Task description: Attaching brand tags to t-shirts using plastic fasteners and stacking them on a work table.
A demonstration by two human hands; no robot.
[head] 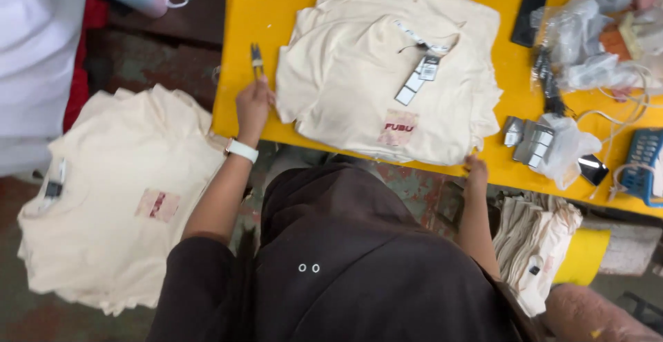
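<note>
While the left hand (253, 105) was closed around the handles of a small pair of thread snips (257, 60), the blades pointed away from the person, up across the yellow table (242, 31), with their long axis running nearly straight from the near edge toward the far one. That hand sat at the table's near left corner, just beside the left edge of the stack of cream T-shirts (387, 72), which lay to its right. A white wristband (241, 150) circled the wrist below it.

The right hand (475, 171) rested at the stack's near right corner, fingertips touching or pinching the bottom edge of the cloth; whether it gripped the fabric could not be told. So the stack lay between the two hands, the snips on its left side and the free hand on its right. Grey hang tags (416, 79) lay on the top shirt near the collar, up and to the right of the snips, closer to the left hand than to the right.

Further out, a second pile of cream shirts (110, 197) lay lower down to the left of the table, and clear plastic bags (580, 38) cluttered the table's right end.
</note>
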